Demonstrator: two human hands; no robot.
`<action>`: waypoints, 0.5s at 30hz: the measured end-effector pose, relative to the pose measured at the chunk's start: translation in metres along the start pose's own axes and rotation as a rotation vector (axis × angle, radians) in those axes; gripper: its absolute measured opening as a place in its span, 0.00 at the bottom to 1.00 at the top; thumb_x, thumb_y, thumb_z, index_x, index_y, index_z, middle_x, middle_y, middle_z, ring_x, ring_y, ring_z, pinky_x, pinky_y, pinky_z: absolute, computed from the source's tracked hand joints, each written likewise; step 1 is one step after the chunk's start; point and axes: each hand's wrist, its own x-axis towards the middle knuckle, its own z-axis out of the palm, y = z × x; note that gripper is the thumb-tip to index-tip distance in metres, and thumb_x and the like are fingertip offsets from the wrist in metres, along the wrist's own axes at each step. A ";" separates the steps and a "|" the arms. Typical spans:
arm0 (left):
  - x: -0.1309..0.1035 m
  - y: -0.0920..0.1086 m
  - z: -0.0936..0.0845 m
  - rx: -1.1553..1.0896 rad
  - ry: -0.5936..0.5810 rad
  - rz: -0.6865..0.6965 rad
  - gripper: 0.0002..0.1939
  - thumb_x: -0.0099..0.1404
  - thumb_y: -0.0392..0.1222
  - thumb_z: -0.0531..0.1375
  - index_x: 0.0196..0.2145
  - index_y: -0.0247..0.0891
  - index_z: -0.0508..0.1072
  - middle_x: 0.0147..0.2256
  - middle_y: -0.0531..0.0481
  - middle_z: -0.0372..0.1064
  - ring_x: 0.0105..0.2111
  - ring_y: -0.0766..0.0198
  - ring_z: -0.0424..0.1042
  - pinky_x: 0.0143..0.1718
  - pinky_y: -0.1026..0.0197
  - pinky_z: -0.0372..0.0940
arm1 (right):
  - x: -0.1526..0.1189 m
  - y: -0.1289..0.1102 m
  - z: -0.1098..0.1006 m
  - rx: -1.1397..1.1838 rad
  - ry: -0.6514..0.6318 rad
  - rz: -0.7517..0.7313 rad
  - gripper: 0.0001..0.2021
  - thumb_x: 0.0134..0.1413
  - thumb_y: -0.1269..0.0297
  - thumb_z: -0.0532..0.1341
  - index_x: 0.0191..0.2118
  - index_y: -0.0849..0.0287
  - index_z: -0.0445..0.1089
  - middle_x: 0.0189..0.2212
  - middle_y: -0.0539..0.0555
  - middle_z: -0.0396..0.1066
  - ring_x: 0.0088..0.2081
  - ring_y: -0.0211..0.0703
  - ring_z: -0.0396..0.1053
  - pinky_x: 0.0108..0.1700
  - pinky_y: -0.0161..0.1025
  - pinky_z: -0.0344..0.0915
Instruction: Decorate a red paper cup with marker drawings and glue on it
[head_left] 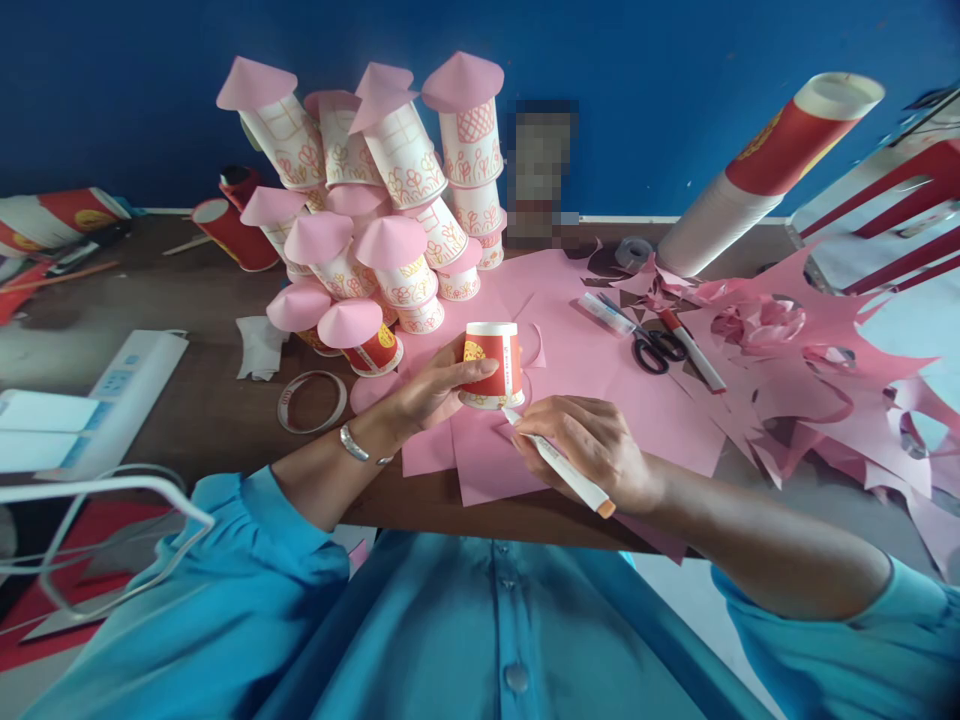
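My left hand is closed around a red and white paper cup, its thumb lying across the printed side. In my right hand is a white marker pen with an orange end. The pen's tip meets the lower rim of the cup, or comes very close to it. Beneath both hands lie pink paper sheets. Just left of the cup stands a red paper cup topped by a pink paper cone.
Behind, decorated cups with pink cones stand stacked. A tape roll lies at left. To the right are black-handled scissors, a red-capped marker and pink paper scraps. A tall cup stack leans at the back right.
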 end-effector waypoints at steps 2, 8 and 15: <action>0.000 0.000 0.000 0.005 -0.002 -0.001 0.16 0.71 0.52 0.77 0.41 0.40 0.79 0.40 0.51 0.81 0.39 0.61 0.80 0.41 0.61 0.73 | 0.000 0.001 0.000 0.008 -0.001 -0.001 0.10 0.73 0.75 0.69 0.51 0.54 0.71 0.33 0.49 0.83 0.32 0.44 0.85 0.34 0.38 0.81; 0.000 -0.001 -0.001 0.022 -0.019 -0.003 0.15 0.72 0.54 0.77 0.44 0.42 0.81 0.45 0.47 0.84 0.48 0.55 0.84 0.49 0.55 0.76 | 0.000 0.001 0.000 0.004 0.006 -0.008 0.08 0.76 0.74 0.67 0.52 0.56 0.71 0.33 0.51 0.83 0.32 0.44 0.85 0.34 0.38 0.82; -0.001 -0.003 -0.002 0.034 -0.016 -0.023 0.18 0.70 0.54 0.77 0.47 0.42 0.80 0.48 0.46 0.85 0.54 0.51 0.83 0.47 0.57 0.75 | 0.000 0.000 0.000 0.009 -0.010 0.003 0.09 0.75 0.75 0.67 0.51 0.55 0.70 0.33 0.50 0.83 0.32 0.43 0.84 0.34 0.37 0.81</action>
